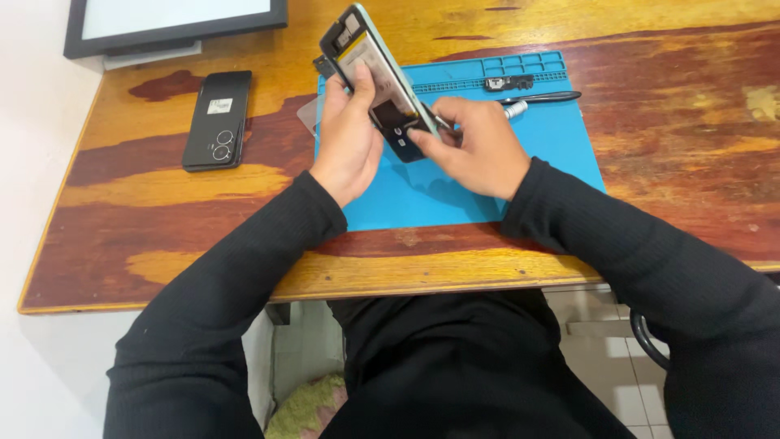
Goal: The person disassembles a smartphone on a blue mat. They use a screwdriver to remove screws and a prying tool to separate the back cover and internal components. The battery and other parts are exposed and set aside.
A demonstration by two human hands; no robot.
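While we sit at the wooden table (pixel 666 130), our left hand (pixel 348 134) grips the opened phone (pixel 370 57) by its long edges, tilted up above the blue mat (pixel 552 146). Our right hand (pixel 479 146) is closed around a thin metal tool (pixel 439 122) at the phone's lower end. We judge the phone light, stiff and fragile inside, best held by the frame. Beyond the mat's far edge lie tweezers (pixel 540 97); left of the mat rests a black back cover (pixel 217 119).
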